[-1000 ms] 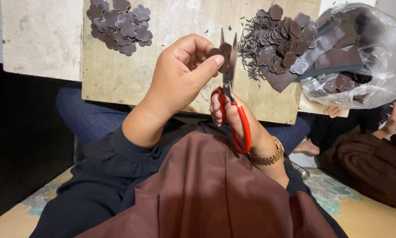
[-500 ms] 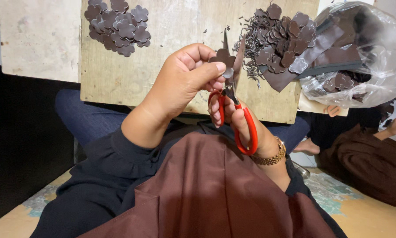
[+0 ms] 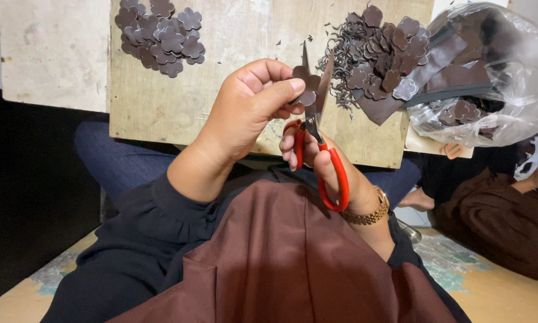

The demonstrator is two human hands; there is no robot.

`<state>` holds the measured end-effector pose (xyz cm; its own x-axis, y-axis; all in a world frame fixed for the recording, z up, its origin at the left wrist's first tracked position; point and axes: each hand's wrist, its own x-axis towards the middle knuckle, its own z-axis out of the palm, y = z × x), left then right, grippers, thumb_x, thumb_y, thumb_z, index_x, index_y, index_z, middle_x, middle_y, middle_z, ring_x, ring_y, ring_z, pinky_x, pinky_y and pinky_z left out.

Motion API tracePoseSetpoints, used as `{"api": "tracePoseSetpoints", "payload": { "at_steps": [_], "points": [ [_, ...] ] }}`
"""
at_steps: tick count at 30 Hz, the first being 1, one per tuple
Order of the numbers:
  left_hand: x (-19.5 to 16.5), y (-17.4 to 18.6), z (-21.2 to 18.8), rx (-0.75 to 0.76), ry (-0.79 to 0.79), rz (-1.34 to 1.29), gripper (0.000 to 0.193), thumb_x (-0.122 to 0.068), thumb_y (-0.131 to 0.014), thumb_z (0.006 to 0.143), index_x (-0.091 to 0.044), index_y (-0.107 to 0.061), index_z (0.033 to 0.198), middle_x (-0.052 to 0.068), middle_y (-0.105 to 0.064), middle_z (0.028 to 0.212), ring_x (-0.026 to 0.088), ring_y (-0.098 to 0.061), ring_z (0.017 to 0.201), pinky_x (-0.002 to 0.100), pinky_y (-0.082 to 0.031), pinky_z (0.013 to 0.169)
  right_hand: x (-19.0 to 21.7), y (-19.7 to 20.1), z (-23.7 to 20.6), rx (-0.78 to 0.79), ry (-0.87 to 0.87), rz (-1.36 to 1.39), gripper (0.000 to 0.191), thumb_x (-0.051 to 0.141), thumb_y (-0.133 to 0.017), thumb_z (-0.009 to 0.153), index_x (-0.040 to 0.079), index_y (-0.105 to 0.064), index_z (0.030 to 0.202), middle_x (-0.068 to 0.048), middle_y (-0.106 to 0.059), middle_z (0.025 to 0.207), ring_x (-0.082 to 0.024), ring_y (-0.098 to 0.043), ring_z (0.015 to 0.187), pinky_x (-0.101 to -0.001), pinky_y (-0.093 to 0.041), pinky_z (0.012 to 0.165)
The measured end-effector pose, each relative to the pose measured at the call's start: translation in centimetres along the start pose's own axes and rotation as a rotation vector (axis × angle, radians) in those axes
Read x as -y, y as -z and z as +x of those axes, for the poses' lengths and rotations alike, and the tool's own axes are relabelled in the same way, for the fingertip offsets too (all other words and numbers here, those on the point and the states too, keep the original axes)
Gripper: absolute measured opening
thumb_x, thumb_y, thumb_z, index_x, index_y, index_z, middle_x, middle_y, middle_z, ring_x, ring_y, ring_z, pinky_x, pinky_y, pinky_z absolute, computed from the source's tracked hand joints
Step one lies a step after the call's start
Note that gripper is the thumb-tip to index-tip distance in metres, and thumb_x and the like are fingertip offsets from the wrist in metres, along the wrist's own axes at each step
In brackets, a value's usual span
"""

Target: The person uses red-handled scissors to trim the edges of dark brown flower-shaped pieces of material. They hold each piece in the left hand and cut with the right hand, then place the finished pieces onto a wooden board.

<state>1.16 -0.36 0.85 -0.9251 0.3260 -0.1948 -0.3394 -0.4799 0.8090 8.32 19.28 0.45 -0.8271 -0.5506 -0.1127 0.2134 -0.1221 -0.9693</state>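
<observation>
Brown flower cutout [image 3: 308, 84] pinched by left hand [image 3: 248, 110], right hand [image 3: 322, 164] gripping red scissors [image 3: 319, 140]

There is a single view, taken from the seated person's head and tilted steeply down over the lap. It sits close: the left hand [image 3: 251, 113] and right hand [image 3: 322, 161] fill the middle of the frame. Facing forward, it takes in the near edge of the wooden board [image 3: 221, 119], while the board's far edge is cut off at the top. A second person's sleeve [image 3: 502, 215] shows at the right border.
</observation>
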Motion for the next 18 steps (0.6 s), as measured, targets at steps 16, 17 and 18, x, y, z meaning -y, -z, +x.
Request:
{"api": "tracePoseSetpoints", "payload": {
  "at_steps": [16,17,18],
  "points": [
    [-0.3,-1.1,-0.4,0.068,0.027,0.003,0.013,-0.008,-0.071,0.097,0.001,-0.066,0.105,0.006,-0.071,0.086,0.01,-0.065,0.073,0.026,-0.055,0.065,-0.5,0.9,-0.4,0.005,0.045,-0.015,0.088,0.077,-0.047,0.099,0.0,-0.045,0.141,-0.004,-0.053,0.118,-0.014,-0.05,0.099,-0.0286,-0.044,0.089],
    [-0.3,-1.0,-0.4,0.076,0.022,0.013,0.013,-0.008,-0.071,0.097,0.001,-0.066,0.105,0.006,-0.071,0.087,0.01,-0.066,0.074,0.026,-0.056,0.067,-0.5,0.8,-0.5,-0.008,0.032,-0.001,0.088,0.076,-0.048,0.099,0.0,-0.045,0.142,-0.004,-0.053,0.117,-0.014,-0.049,0.098,-0.0286,-0.044,0.089],
    [-0.4,-0.9,-0.5,0.083,0.018,0.024,0.013,-0.008,-0.071,0.097,0.001,-0.066,0.105,0.006,-0.072,0.087,0.01,-0.066,0.075,0.026,-0.056,0.069,-0.5,0.7,-0.5,-0.02,0.018,0.014,0.087,0.075,-0.049,0.1,-0.001,-0.044,0.142,-0.005,-0.053,0.117,-0.014,-0.049,0.098,-0.0286,-0.044,0.088]
  ]
}}
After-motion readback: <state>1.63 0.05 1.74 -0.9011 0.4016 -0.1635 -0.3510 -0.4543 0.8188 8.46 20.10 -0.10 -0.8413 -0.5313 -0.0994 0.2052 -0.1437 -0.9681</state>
